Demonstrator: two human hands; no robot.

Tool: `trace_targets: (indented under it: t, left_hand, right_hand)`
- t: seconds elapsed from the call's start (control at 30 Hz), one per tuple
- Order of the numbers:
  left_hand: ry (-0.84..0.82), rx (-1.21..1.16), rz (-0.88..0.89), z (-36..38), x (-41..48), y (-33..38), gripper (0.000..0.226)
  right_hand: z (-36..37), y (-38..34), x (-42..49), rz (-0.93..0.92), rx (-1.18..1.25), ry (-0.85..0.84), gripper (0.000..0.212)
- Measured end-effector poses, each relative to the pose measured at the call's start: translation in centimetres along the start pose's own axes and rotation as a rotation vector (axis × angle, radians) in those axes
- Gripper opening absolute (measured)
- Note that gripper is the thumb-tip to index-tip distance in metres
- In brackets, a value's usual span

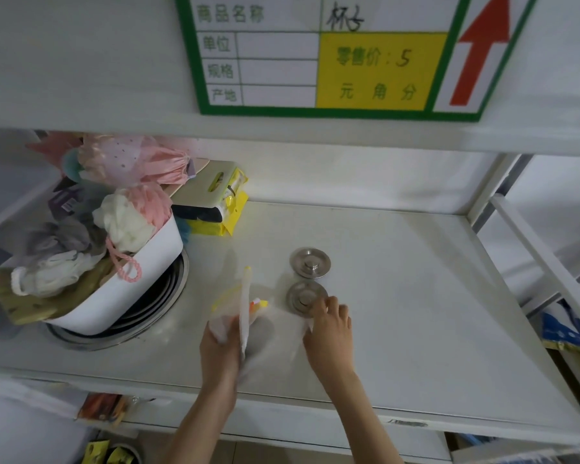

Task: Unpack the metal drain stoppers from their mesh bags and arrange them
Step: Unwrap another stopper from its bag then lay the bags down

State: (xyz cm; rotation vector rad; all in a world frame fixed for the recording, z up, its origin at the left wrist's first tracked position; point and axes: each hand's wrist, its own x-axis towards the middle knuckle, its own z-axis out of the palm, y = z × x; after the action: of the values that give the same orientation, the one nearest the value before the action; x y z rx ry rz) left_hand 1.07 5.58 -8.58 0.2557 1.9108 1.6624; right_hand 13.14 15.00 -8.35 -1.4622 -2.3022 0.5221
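Two round metal drain stoppers lie on the white shelf (399,296), one behind the other. The far stopper (310,262) sits free. The near stopper (303,299) is touched at its front edge by the fingertips of my right hand (330,333). My left hand (221,346) grips a white mesh bag (241,316) with a yellow tag, held up just left of the stoppers. Thin blurred mesh stretches between both hands; whether the right hand also pinches it is unclear.
A white tub (128,289) full of bath puffs and cloths sits on stacked metal rings (168,296) at the left. Yellow packets (221,209) lie behind it. A price sign (322,55) hangs on the upper shelf edge. A shelf post (482,195) stands at the right.
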Motion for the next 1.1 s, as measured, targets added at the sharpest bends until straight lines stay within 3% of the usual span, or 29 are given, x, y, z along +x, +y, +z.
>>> trace_targets:
  t: [0.13, 0.23, 0.37, 0.5, 0.63, 0.73, 0.9, 1.0, 1.1]
  left_hand:
    - [-0.008, 0.063, 0.038, 0.1, 0.1, -1.0, 0.026]
    - [-0.018, 0.164, 0.08, 0.3, 0.0, -1.8, 0.023]
    - [0.009, 0.228, 0.132, 0.6, -0.6, -1.8, 0.03]
    - [-0.002, 0.271, 0.148, 0.8, -0.8, -2.2, 0.014]
    - [-0.021, 0.278, 0.162, 0.4, -0.7, -2.8, 0.009]
    - [-0.033, 0.278, 0.162, 0.2, -0.6, -2.4, 0.009]
    - [-0.085, 0.211, 0.1, 0.2, -0.5, -2.3, 0.046]
    - [-0.096, 0.18, 0.113, 0.5, -1.2, -2.1, 0.044]
    - [-0.113, 0.17, 0.178, 0.7, -2.6, -1.6, 0.014]
  right_hand:
    - [-1.4, -1.2, -4.6, -0.043, 0.38, -0.089, 0.004]
    - [-1.4, -2.3, -5.6, -0.037, 0.512, -0.078, 0.009]
    - [-0.5, -2.8, -5.8, -0.064, 0.399, -0.136, 0.014]
    - [-0.1, -3.2, -5.1, -0.099, 0.306, -0.195, 0.036]
    - [-0.6, -4.1, -5.0, -0.113, 0.364, -0.067, 0.016]
    - [-1.2, -4.2, -6.2, -0.071, 0.515, -0.067, 0.027]
    - [-1.1, -3.3, -6.5, 0.172, 0.858, -0.161, 0.034]
    - [-1.0, -3.2, -6.4, 0.114, 0.752, -0.163, 0.033]
    - [-0.9, -2.7, -6.2, -0.023, 0.532, -0.145, 0.026]
